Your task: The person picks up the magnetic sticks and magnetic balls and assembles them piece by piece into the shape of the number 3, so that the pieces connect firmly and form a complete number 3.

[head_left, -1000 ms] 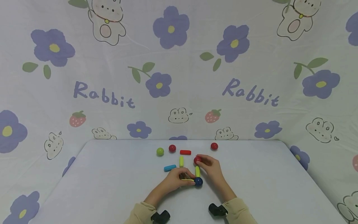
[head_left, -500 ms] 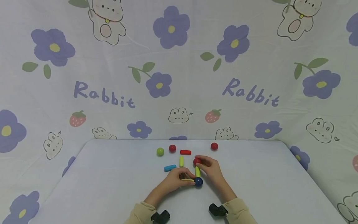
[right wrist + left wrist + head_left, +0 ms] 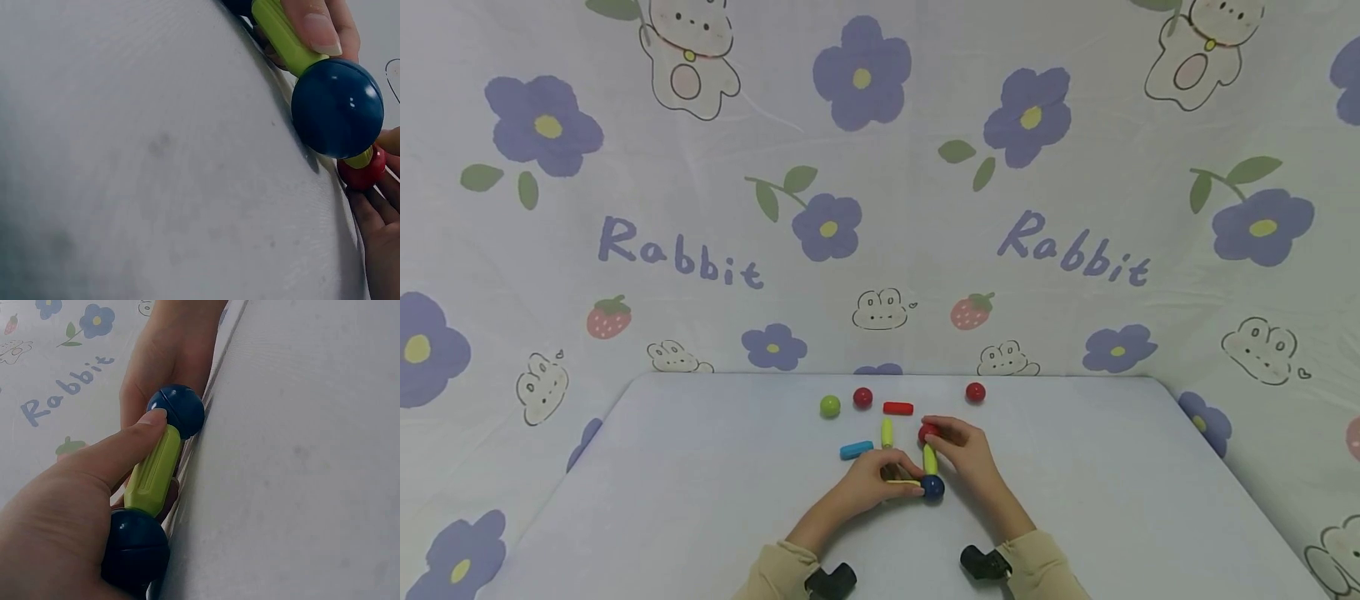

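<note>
My left hand (image 3: 871,482) pinches a yellow-green toy rod (image 3: 152,472), its thumb reaching the blue ball (image 3: 181,412) at the rod's far end. A second blue ball (image 3: 135,547) sits on the near end, under the palm and hidden in the head view. From the first blue ball another yellow-green rod (image 3: 930,460) runs away toward the back of the table. At that rod's far end my right hand (image 3: 967,450) holds a red ball (image 3: 364,170) between thumb and fingers, the ball against the rod tip.
Behind the left hand lie a blue rod (image 3: 856,451) and a yellow-green rod (image 3: 887,433). Farther back are a green ball (image 3: 830,407), a red ball (image 3: 862,397), a red rod (image 3: 898,408) and another red ball (image 3: 975,392), near the white table's (image 3: 1075,483) back edge.
The right hand has brought the red ball very slightly nearer, along the rod toward the blue ball. The left hand and the loose pieces stay where they were.
</note>
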Available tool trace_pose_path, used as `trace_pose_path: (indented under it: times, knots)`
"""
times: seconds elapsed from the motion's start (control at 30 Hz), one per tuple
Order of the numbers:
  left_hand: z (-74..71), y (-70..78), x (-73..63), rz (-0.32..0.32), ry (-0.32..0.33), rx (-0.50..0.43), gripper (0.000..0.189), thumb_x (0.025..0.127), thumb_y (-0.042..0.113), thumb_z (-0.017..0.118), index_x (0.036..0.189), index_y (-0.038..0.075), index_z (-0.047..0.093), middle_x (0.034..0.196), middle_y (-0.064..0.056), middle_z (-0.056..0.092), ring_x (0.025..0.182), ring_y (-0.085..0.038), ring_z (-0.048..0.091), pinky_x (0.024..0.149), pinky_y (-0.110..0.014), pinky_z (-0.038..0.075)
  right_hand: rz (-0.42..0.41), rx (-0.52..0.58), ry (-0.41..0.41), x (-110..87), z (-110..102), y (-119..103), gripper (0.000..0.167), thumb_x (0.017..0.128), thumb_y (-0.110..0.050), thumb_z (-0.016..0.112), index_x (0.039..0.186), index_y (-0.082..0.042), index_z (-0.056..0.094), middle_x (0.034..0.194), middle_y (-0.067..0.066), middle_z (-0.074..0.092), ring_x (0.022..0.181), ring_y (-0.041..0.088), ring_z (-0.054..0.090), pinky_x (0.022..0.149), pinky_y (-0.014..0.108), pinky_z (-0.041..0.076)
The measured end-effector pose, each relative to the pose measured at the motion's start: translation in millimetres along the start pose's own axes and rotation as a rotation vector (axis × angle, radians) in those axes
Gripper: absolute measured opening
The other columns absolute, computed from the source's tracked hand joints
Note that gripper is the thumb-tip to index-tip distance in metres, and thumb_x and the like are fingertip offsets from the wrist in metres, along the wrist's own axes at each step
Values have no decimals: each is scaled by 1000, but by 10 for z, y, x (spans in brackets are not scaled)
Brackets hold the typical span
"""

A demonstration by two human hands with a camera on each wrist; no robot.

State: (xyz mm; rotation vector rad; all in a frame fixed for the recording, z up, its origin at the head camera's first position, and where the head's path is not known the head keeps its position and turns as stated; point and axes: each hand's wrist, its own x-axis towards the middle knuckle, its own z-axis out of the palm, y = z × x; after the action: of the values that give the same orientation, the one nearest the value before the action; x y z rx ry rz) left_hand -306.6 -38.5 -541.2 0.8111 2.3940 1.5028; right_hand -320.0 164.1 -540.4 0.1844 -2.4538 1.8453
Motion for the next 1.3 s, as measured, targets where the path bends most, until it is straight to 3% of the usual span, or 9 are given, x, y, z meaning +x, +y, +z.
trace_pose_path:
  times: [0.33,0.53,0.67,0.83,1.0,1.3]
  knots:
    - [-1,-13,9,2,-2,9,19,82,29,79,99,24,74,97,6,74,78,-2,56,70,-17,47,-107,38,9,104,77,-133,36,92,-14,67,127,-5,63,133,12,62,132,31,53,111,44,41]
    - [2,-15,10,25,-3,10,20,81,28,80,99,23,74,97,6,75,79,-1,58,71,-17,49,-108,65,-32,164,130,-313,38,92,-16,68,128,-7,62,134,13,62,134,27,52,112,42,40]
    - [-2,-1,-6,29,-6,16,22,81,29,80,100,22,74,96,6,75,78,0,57,70,-17,49,-97,86,-94,184,164,-424,37,92,-13,67,128,-4,61,133,16,62,131,29,54,108,38,44]
    - [-5,21,-31,27,-6,29,22,81,30,79,100,20,75,95,6,75,76,1,56,69,-16,47,-117,38,-169,246,230,-367,36,93,-13,66,128,-4,62,129,14,65,125,28,59,104,33,49]
    - [4,18,-32,51,-1,34,21,81,29,79,99,19,75,94,4,75,74,2,56,66,-16,47,-108,7,-254,274,242,-412,36,93,-17,66,128,-6,62,127,11,67,124,26,60,108,43,46]
    - [30,17,-45,40,12,29,17,82,28,79,96,19,74,91,1,75,72,1,54,66,-15,46,-42,83,-511,349,242,-503,40,98,-24,59,131,-1,58,126,11,67,120,25,63,107,41,47]
